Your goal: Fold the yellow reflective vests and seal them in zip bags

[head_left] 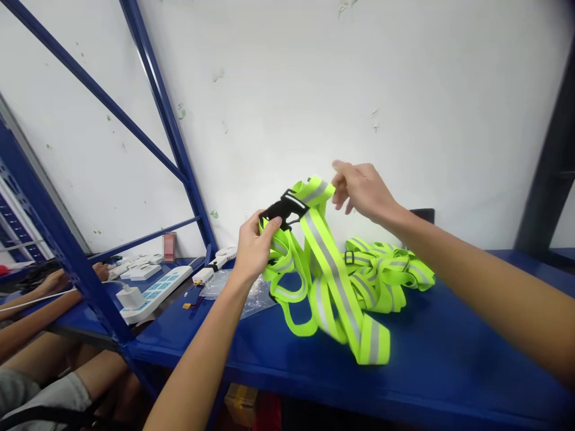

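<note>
My left hand [256, 245] is closed on a black plastic buckle [281, 211], thumb laid across its near side. Neon yellow-green reflective straps [335, 272] with grey stripes hang from the buckle in loops, their lower ends reaching the blue table. My right hand [362, 188] is raised just right of the strap's upper fold, fingers bent and somewhat apart; no hold on the strap is visible. Behind the hanging straps, a tangled heap of the same webbing [389, 275] lies on the table, with a small black slider [349, 258] on it.
The blue table [449, 347] stands against a white wall [359, 90]. Left of my hands are a clear plastic bag [258, 296], a power strip [157, 293] and a charger plug [130, 297]. A blue rack post [90, 239] separates me from another person's arms [49, 311].
</note>
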Available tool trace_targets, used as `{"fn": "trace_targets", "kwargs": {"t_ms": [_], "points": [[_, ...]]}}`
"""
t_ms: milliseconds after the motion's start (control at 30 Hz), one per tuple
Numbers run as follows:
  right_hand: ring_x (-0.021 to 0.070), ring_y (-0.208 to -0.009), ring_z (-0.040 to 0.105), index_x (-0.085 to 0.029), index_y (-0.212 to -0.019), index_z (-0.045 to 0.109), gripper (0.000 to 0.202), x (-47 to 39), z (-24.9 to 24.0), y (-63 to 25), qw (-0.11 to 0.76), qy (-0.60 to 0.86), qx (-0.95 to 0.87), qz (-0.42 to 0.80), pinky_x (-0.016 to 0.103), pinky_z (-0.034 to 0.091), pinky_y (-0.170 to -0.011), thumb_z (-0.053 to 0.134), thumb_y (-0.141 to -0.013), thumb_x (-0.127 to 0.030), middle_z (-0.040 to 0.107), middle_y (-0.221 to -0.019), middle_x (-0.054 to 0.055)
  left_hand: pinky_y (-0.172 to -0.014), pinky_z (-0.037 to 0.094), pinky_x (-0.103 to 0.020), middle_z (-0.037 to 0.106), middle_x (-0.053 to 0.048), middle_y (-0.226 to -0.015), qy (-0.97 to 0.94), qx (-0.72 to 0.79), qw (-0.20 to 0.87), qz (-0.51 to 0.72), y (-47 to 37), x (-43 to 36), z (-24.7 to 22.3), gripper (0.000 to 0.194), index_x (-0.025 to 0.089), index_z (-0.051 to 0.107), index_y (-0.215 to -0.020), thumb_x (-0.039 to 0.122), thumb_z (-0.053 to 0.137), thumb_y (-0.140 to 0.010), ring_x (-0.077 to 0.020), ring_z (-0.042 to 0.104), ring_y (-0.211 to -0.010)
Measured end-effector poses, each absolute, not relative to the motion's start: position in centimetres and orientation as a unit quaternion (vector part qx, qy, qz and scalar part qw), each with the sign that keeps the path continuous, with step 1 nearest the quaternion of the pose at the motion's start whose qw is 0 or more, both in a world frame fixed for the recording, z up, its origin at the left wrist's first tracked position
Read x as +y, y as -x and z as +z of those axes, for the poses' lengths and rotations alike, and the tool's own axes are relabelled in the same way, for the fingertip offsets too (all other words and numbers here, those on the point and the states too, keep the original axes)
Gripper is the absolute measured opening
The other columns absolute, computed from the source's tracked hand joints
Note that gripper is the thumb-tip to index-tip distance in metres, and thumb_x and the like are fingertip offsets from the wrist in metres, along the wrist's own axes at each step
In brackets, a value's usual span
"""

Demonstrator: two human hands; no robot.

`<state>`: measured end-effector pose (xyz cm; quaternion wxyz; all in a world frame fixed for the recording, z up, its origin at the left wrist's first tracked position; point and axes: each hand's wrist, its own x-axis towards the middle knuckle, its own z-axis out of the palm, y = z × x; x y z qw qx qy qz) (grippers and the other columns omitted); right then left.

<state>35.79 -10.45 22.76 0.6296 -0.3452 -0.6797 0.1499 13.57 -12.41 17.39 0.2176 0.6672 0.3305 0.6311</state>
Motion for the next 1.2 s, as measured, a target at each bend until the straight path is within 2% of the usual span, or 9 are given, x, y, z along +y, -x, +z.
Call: {"fn": "trace_targets", "kwargs": {"t_ms": [100,200,300,567,733,867,967,1067,1200], "points": [[0.0156,-0.053,0.058,-0.017,-0.067,0.059,0.045,-10.0,22.2,-37.1,0.629,0.365,-0.673,0.139,0.027,0.046,-0.049,0.044,-0.092,-0.052,0.061,-0.060,0.006,-0.052,0.044,-0.022,0.062,0.002,-0.064,-0.625,0.318,0.343,0.625,-13.9,-12.5,17.7,0.025,0.017,0.061,-0.088,0.040,0.064,-0.079,-0.0133,0.059,-0.055],[0.0217,-0.084,0.065,-0.020,-0.098,0.064,0.033,-11.0,21.1,-37.4,0.578,0.321,-0.736,0.144,0.034,0.053,-0.070,0.046,-0.092,-0.048,0.068,-0.099,0.009,-0.049,0.046,-0.024,0.063,0.001,-0.060,-0.590,0.329,0.414,0.610,-14.6,-12.4,17.5,0.023,0.016,0.061,-0.084,0.037,0.066,-0.077,-0.0152,0.061,-0.051],[0.0282,-0.109,0.058,-0.027,-0.124,0.056,0.041,-12.6,19.9,-36.8,0.492,0.293,-0.808,0.140,0.045,0.049,-0.088,0.057,-0.088,-0.046,0.059,-0.126,0.009,-0.050,0.048,-0.026,0.066,0.000,-0.061,-0.552,0.338,0.463,0.605,-15.1,-12.3,17.4,0.023,0.016,0.062,-0.085,0.036,0.066,-0.076,-0.0170,0.063,-0.052],[0.0295,-0.111,0.060,-0.025,-0.131,0.054,0.050,-12.5,18.0,-35.2,0.484,0.261,-0.771,0.322,0.049,0.047,-0.097,0.065,-0.083,-0.035,0.060,-0.128,0.009,-0.065,0.055,-0.034,0.073,-0.010,-0.082,-0.509,0.273,0.639,0.508,-14.9,-13.2,16.9,0.040,0.010,0.066,-0.106,0.036,0.054,-0.078,-0.0238,0.069,-0.070],[0.0252,-0.090,0.069,-0.026,-0.133,0.050,0.052,-10.7,17.5,-35.0,0.513,0.217,-0.615,0.559,0.044,0.057,-0.081,0.063,-0.083,-0.025,0.069,-0.110,0.008,-0.083,0.052,-0.038,0.070,-0.009,-0.103,-0.657,0.199,0.550,0.476,-14.1,-14.6,17.2,0.047,0.017,0.060,-0.120,0.032,0.060,-0.075,-0.0264,0.066,-0.094],[0.0219,-0.091,0.068,-0.024,-0.123,0.057,0.040,-10.7,17.0,-34.3,0.516,0.138,-0.570,0.624,0.037,0.056,-0.082,0.057,-0.084,-0.017,0.070,-0.108,0.004,-0.087,0.048,-0.035,0.063,-0.009,-0.116,-0.764,0.292,0.281,0.503,-14.1,-14.2,17.4,0.041,0.021,0.062,-0.115,0.037,0.067,-0.078,-0.0246,0.058,-0.104],[0.0226,-0.086,0.068,-0.021,-0.116,0.061,0.031,-11.1,16.6,-33.4,0.491,0.115,-0.548,0.667,0.037,0.056,-0.078,0.050,-0.088,-0.023,0.072,-0.099,0.004,-0.089,0.046,-0.037,0.051,-0.010,-0.130,-0.740,0.354,0.143,0.554,-14.4,-13.5,17.2,0.064,0.028,0.049,-0.131,0.041,0.073,-0.073,-0.0256,0.051,-0.113],[0.0228,-0.075,0.067,-0.017,-0.108,0.065,0.030,-11.4,16.2,-32.4,0.464,0.156,-0.532,0.691,0.035,0.056,-0.069,0.046,-0.088,-0.029,0.073,-0.089,0.006,-0.094,0.043,-0.040,0.045,-0.013,-0.136,-0.761,0.339,0.219,0.508,-14.9,-12.8,17.0,0.093,0.032,0.027,-0.145,0.042,0.078,-0.068,-0.0280,0.048,-0.120],[0.0213,-0.072,0.066,-0.018,-0.103,0.067,0.028,-11.4,15.9,-32.1,0.521,0.240,-0.548,0.609,0.031,0.054,-0.068,0.051,-0.085,-0.033,0.072,-0.084,0.004,-0.096,0.042,-0.040,0.047,-0.014,-0.134,-0.758,0.326,0.300,0.478,-15.3,-12.0,16.2,0.095,0.028,0.027,-0.145,0.044,0.078,-0.067,-0.0298,0.048,-0.122]]}}
